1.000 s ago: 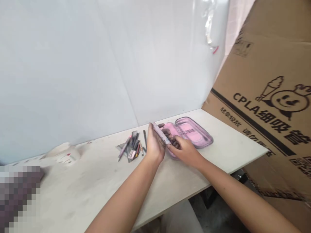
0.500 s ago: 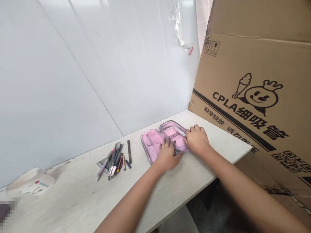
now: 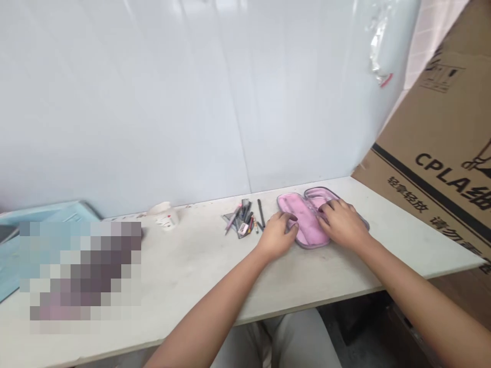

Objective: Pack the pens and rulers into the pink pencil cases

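Observation:
A pink pencil case with a dark zip edge lies unzipped and spread flat on the table, both pink linings facing up. At its left edge, my left hand has curled fingers and thumb closed on the rim. My right hand rests across the right half with fingers stretched over the lining near the fold, hiding much of that half. Left of the case lies a small pile of pens with a pink-and-white sharpener. A single dark pen lies beside the pile.
A white paper cup lies near the wall. Farther left are a light blue object and a pixelated area. A large cardboard box stands at the right, and the table's front edge runs above my legs.
The view has turned left, bringing in the blue object. My left hand has gone from the lining to the case's left edge. My right hand has shifted from the right edge inward over the right half.

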`<state>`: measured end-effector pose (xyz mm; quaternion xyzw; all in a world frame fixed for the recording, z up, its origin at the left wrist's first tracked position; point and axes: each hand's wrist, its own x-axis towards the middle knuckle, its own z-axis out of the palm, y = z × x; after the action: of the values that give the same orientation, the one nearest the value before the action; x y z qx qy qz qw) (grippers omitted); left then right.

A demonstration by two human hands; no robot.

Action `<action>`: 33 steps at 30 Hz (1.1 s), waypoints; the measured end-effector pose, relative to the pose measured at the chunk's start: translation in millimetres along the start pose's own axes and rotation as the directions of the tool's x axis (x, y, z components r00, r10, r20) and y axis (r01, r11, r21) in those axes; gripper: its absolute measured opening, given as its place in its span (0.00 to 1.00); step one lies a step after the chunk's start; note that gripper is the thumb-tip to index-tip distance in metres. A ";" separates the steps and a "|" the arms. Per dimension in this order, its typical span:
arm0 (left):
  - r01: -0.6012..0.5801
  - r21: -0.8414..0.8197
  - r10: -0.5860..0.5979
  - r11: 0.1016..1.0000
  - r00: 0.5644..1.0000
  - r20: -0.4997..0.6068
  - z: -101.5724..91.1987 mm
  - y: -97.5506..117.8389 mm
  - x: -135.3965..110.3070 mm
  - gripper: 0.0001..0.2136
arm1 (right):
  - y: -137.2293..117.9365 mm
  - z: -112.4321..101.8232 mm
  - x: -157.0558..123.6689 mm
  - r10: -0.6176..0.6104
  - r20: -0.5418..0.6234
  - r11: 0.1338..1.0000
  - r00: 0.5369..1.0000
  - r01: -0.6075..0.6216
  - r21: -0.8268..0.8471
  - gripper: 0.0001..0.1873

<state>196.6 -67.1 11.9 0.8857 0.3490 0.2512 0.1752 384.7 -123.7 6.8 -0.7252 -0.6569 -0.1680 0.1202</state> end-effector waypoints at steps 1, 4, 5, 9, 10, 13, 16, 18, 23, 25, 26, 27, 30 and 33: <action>0.021 0.010 -0.021 1.000 0.999 -0.036 -8.6 -11.6 -6.7 0.13 | -11.5 -0.8 2.1 -0.024 0.014 1.000 1.000 0.024 0.011 0.18; 0.107 0.035 -0.101 0.994 0.985 -0.142 -33.6 -50.6 -27.3 0.11 | -49.3 -2.4 9.0 -0.117 0.059 0.992 0.991 0.114 0.055 0.18; 0.145 0.039 -0.137 0.989 0.975 -0.175 -40.8 -63.4 -34.0 0.11 | -62.5 -2.5 11.6 -0.153 0.073 0.986 0.986 0.148 0.073 0.18; 0.268 0.076 -0.244 0.960 0.941 -0.237 -56.7 -101.5 -56.7 0.13 | -115.7 -0.8 24.2 -0.244 0.107 0.961 0.964 0.226 0.157 0.17; 0.275 0.096 -0.247 0.957 0.942 -0.229 -57.2 -106.4 -60.7 0.13 | -128.6 0.5 27.3 -0.253 0.107 0.956 0.962 0.231 0.183 0.17; 0.271 0.167 -0.238 0.948 0.952 -0.193 -53.5 -111.7 -68.0 0.14 | -162.6 6.8 34.9 -0.256 0.101 0.947 0.961 0.228 0.228 0.18; 0.282 0.230 -0.244 0.932 0.953 -0.178 -48.8 -110.1 -70.0 0.14 | -184.8 15.6 38.4 -0.232 0.114 0.956 0.966 0.205 0.210 0.20; 0.287 0.259 -0.246 0.922 0.952 -0.181 -47.8 -109.5 -69.7 0.14 | -192.2 21.0 39.0 -0.222 0.124 0.961 0.967 0.195 0.195 0.19; 0.330 0.273 -0.273 0.904 0.935 -0.228 -51.7 -114.4 -68.3 0.15 | -195.6 26.8 38.4 -0.224 0.146 0.963 0.963 0.197 0.182 0.18; 0.373 0.271 -0.321 0.887 0.922 -0.219 -53.9 -117.3 -67.8 0.15 | -194.9 26.5 38.0 -0.244 0.157 0.959 0.957 0.214 0.185 0.17; 0.388 0.273 -0.339 0.880 0.917 -0.211 -54.8 -118.6 -67.6 0.15 | -194.4 26.1 37.9 -0.259 0.159 0.955 0.953 0.228 0.191 0.17; 0.396 0.277 -0.348 0.876 0.914 -0.206 -55.5 -119.9 -67.4 0.15 | -193.7 25.5 37.9 -0.280 0.161 0.948 0.946 0.246 0.202 0.17; 0.406 0.299 -0.351 0.864 0.910 -0.221 -57.5 -123.0 -66.9 0.15 | -189.6 23.4 39.3 -0.349 0.164 0.919 0.923 0.303 0.253 0.19; 0.443 0.305 -0.386 0.843 0.893 -0.232 -59.9 -125.6 -66.0 0.16 | -181.8 22.6 43.9 -0.363 0.159 0.903 0.918 0.305 0.304 0.20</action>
<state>54.4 -18.4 -21.7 0.7823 0.5846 0.2118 0.0361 209.7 -55.1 -4.6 -0.5912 -0.7977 -0.0161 0.1177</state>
